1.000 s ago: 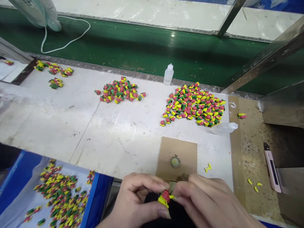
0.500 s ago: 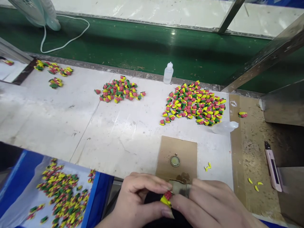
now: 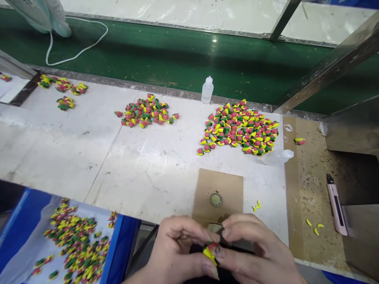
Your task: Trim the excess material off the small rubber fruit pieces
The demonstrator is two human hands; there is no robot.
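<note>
In front of my body, my left hand [image 3: 183,250] pinches a small moulded fruit piece [image 3: 209,254] between thumb and fingers. The piece is yellow and red, with a bit of green at its top. My right hand [image 3: 254,250] has its thumb pressed against the red side of the same piece, its other fingers curled above. Fingertips cover part of the piece. Just beyond my hands lies a cardboard sheet [image 3: 220,181], bearing a round, ridged-rim cap [image 3: 216,199] with something yellowish in it.
Fruit pieces form a large pile [image 3: 239,128] and a smaller pile [image 3: 146,112]. More fill a lined blue bin [image 3: 115,248]. One squeeze bottle [image 3: 207,90] stands; another bottle [image 3: 278,156] lies down. Tiny yellow bits [image 3: 257,206] and a pink cutter [image 3: 336,205] are at right.
My right hand's fingers have lifted and spread a little, while its thumb has come onto the red part. The piece has tilted slightly in my left hand. The view has shifted a bit.
</note>
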